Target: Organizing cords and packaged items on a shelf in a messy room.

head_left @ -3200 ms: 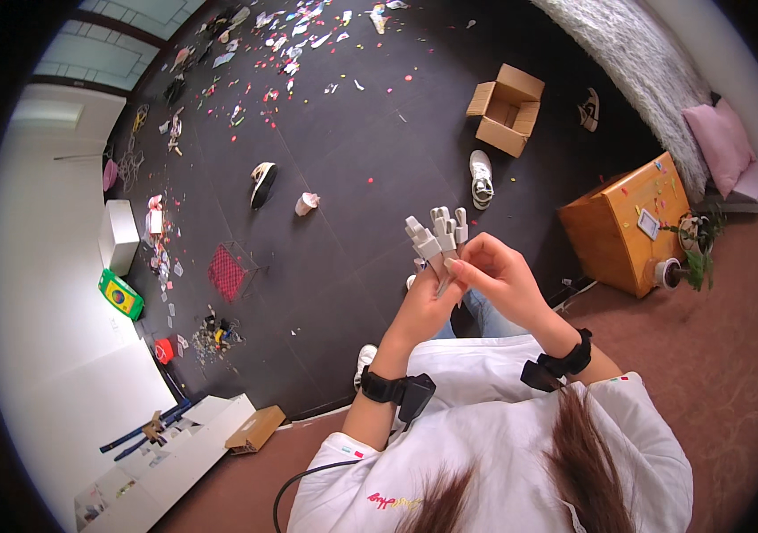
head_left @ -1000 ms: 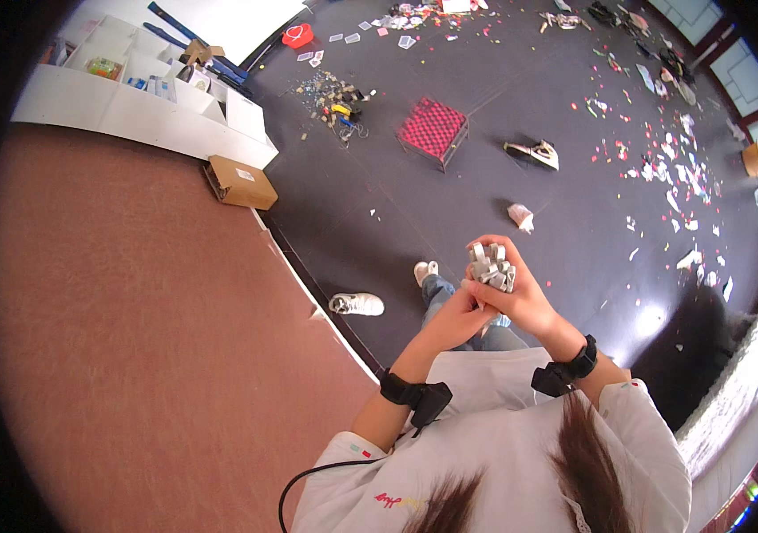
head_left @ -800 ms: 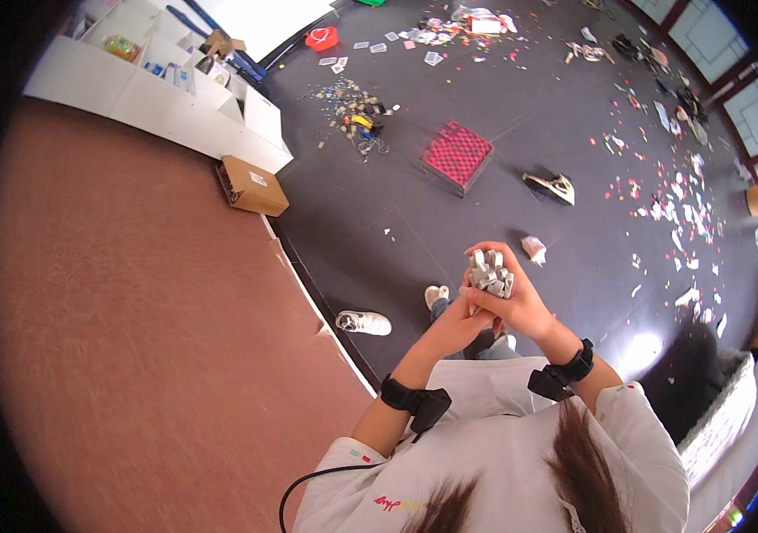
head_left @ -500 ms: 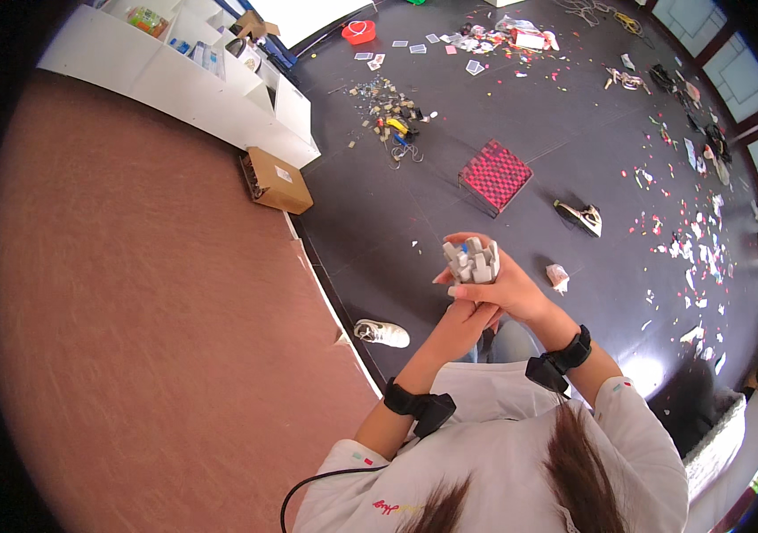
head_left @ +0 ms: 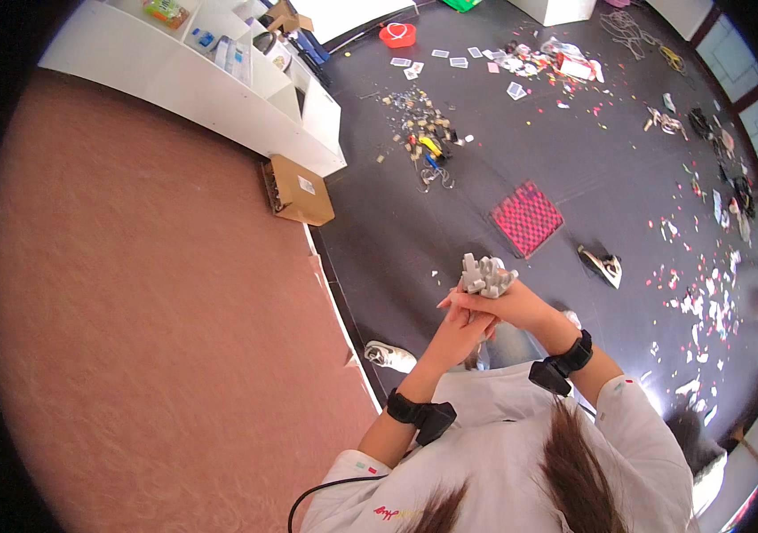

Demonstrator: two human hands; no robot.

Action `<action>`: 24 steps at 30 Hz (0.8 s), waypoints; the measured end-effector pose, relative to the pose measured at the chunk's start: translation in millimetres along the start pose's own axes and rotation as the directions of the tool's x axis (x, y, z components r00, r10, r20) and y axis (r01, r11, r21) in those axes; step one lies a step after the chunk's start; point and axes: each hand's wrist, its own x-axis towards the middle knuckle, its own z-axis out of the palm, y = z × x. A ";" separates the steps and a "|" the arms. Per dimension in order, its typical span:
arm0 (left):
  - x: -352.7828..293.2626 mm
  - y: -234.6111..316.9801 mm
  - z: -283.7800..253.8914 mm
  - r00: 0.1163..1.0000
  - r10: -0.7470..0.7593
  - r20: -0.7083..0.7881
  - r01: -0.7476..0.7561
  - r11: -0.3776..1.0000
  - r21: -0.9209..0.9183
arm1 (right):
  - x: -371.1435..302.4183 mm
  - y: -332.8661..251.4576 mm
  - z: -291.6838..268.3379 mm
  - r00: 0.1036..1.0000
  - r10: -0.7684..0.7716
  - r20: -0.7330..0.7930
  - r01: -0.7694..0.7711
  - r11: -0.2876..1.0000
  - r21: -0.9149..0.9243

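Observation:
My right hand (head_left: 514,304) is closed around a bunch of light grey, blocky pieces (head_left: 487,277), whose ends fan out above the thumb and fingers. What the pieces are is too small to tell. Just below, my left hand (head_left: 460,330) presses up against the right one with its fingers bent together; whatever lies inside its grip is hidden. Both hands are held in front of my body, over my jeans (head_left: 512,345). A black strap with a small box (head_left: 423,414) sits on the left wrist, and a similar strap (head_left: 563,362) on the right.
A pink-and-black checkered stool (head_left: 528,219) stands ahead on the dark floor. Nearby lie a dark-and-white shoe (head_left: 601,266) and a white shoe (head_left: 389,356). Scraps (head_left: 703,306) litter the right side. A cardboard box (head_left: 299,191) adjoins the white shelf unit (head_left: 219,93) at left.
The floor and its objects have shifted right and down in view. The grey bunch has tilted and now spreads wider, and a blue bit seen in it earlier no longer shows. Both hands stay together.

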 end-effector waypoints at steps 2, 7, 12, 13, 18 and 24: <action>23.8 19.2 -6.4 1.000 -0.011 0.004 0.010 0.982 0.187 | 17.8 -11.9 -18.3 0.997 -0.072 0.013 0.072 0.997 -0.037; 78.3 41.0 -10.3 0.990 -0.108 0.091 0.096 0.988 0.124 | 58.9 -51.0 -53.7 0.960 -0.277 0.033 0.274 0.958 0.079; 125.9 68.6 -9.3 0.976 -0.072 0.206 0.065 0.997 0.039 | 81.9 -82.4 -94.0 0.996 -0.085 0.008 0.084 0.995 0.059; 133.1 69.9 -9.7 0.975 -0.076 0.211 0.071 0.997 0.035 | 84.3 -85.6 -101.1 0.997 -0.080 0.002 0.080 0.995 0.061; 163.9 71.2 -20.1 0.984 -0.051 0.173 0.002 0.962 0.272 | 95.6 -91.5 -130.0 0.985 -0.171 0.007 0.170 0.984 0.043; 196.3 81.6 -44.0 0.975 -0.085 0.206 0.056 0.989 0.140 | 112.1 -115.7 -144.3 0.972 -0.237 0.004 0.234 0.962 0.138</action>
